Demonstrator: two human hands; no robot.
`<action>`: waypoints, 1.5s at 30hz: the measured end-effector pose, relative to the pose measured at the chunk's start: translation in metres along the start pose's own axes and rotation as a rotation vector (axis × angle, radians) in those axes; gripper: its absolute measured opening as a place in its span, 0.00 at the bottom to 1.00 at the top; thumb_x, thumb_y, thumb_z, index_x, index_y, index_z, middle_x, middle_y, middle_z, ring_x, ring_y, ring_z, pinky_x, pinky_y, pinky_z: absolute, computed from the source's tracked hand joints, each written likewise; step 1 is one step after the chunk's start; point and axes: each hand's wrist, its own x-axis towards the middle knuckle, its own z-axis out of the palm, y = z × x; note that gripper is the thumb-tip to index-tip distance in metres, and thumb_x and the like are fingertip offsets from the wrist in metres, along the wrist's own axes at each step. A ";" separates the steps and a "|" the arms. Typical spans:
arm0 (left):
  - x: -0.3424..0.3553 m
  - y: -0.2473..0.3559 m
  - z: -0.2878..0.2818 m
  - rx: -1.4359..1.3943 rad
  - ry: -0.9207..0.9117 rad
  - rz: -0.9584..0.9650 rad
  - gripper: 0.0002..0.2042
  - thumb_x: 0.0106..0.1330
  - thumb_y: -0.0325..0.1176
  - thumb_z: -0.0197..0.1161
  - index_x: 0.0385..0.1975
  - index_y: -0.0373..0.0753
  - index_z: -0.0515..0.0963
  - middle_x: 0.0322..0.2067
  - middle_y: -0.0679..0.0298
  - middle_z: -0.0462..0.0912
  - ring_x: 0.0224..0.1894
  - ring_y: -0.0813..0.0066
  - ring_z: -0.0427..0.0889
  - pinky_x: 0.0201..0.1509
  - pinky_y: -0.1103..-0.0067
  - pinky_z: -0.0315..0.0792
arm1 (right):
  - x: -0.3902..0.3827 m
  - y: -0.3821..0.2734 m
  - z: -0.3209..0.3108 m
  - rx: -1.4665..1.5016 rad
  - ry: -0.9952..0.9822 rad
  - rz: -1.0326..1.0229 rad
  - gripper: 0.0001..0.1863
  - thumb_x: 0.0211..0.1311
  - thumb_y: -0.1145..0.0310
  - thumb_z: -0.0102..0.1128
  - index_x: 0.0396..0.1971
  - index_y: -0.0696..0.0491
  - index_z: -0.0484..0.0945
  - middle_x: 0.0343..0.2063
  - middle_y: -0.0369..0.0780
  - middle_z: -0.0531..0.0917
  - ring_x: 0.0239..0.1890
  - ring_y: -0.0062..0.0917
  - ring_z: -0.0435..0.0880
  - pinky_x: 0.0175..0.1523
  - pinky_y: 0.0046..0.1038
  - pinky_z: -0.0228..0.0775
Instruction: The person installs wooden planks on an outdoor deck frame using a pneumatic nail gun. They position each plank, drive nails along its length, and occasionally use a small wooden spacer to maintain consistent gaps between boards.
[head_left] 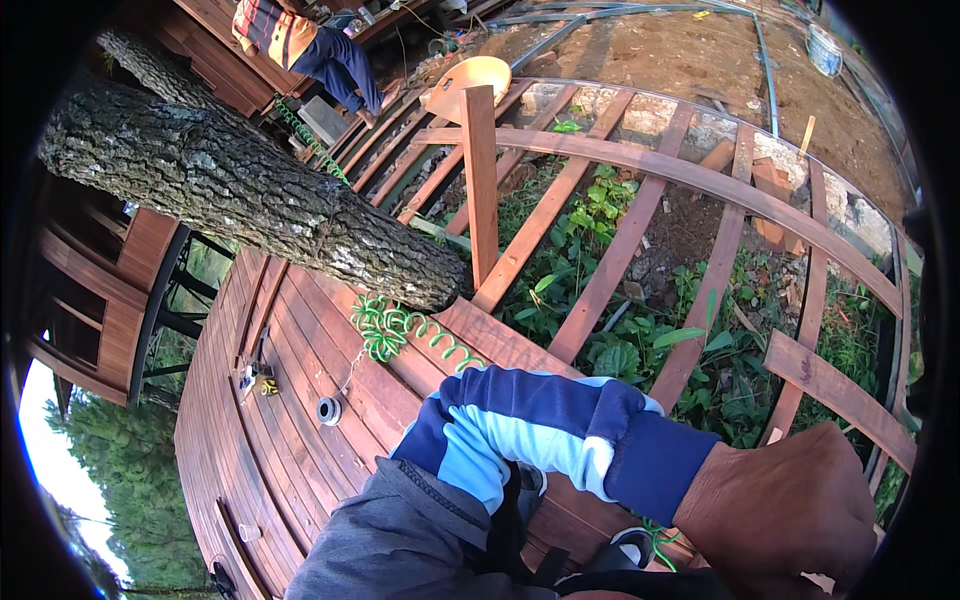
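Note:
My left arm, in a blue and light-blue sleeve, bends across the view to the lower right. My left hand is closed there, its back toward me, and whatever its fingers may hold is hidden. Just beyond it, a short reddish board lies across the joists. Of my right hand, only bits of skin at the lower edge may show, and its fingers cannot be made out. A shoe shows below my sleeve, with a green hose beside it.
A tree trunk slants through the decking. Green coiled hose, a dark round spool and a small tool lie on the boards. An upright post and curved plank stand over plants between open joists. Another person is far left.

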 end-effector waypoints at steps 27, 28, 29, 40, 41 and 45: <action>-0.261 -0.185 -0.272 1.086 -0.648 -1.437 0.19 0.53 0.46 0.63 0.36 0.35 0.81 0.33 0.53 0.83 0.37 0.53 0.81 0.41 0.64 0.75 | 0.006 -0.013 -0.003 -0.045 0.132 -0.160 0.14 0.65 0.64 0.44 0.36 0.60 0.73 0.30 0.54 0.78 0.31 0.50 0.77 0.35 0.44 0.68; -0.259 -0.186 -0.269 1.081 -0.660 -1.426 0.19 0.54 0.46 0.63 0.36 0.35 0.81 0.33 0.53 0.83 0.37 0.54 0.82 0.41 0.64 0.75 | 0.005 -0.015 -0.003 -0.050 0.133 -0.154 0.14 0.65 0.64 0.44 0.36 0.60 0.73 0.30 0.54 0.78 0.31 0.50 0.77 0.35 0.44 0.68; -0.256 -0.187 -0.266 1.085 -0.672 -1.427 0.19 0.54 0.46 0.63 0.37 0.36 0.81 0.34 0.54 0.83 0.38 0.54 0.82 0.41 0.64 0.75 | 0.004 -0.016 -0.003 -0.054 0.133 -0.147 0.14 0.65 0.64 0.44 0.36 0.60 0.73 0.30 0.54 0.78 0.31 0.50 0.77 0.35 0.44 0.68; -0.249 -0.187 -0.263 1.131 -0.744 -1.441 0.20 0.53 0.49 0.64 0.37 0.38 0.81 0.34 0.54 0.83 0.39 0.56 0.82 0.41 0.65 0.76 | 0.018 -0.024 0.011 -0.088 0.130 -0.091 0.14 0.65 0.63 0.45 0.34 0.59 0.74 0.28 0.54 0.79 0.29 0.50 0.78 0.33 0.44 0.69; -0.250 -0.186 -0.265 1.144 -0.689 -1.449 0.21 0.53 0.49 0.64 0.38 0.38 0.80 0.35 0.54 0.82 0.39 0.56 0.82 0.41 0.65 0.75 | 0.017 -0.019 0.010 -0.088 0.127 -0.086 0.14 0.65 0.63 0.45 0.34 0.59 0.74 0.28 0.53 0.79 0.29 0.50 0.78 0.33 0.44 0.69; -0.250 -0.178 -0.273 1.096 -0.593 -1.485 0.22 0.52 0.47 0.65 0.39 0.35 0.79 0.36 0.51 0.82 0.40 0.54 0.81 0.42 0.66 0.74 | 0.018 0.008 0.012 -0.098 0.110 -0.063 0.14 0.65 0.63 0.45 0.33 0.59 0.75 0.27 0.53 0.80 0.28 0.50 0.79 0.32 0.44 0.69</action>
